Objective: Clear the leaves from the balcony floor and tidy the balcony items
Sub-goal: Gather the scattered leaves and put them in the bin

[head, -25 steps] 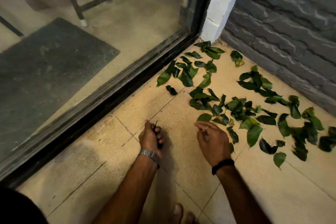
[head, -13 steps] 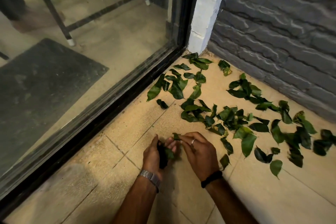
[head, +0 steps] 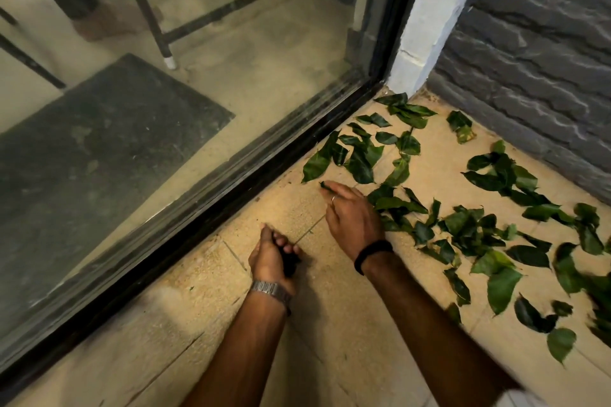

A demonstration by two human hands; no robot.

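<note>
Gathered leaves (head: 290,262) in left hand (head: 271,254)
</note>
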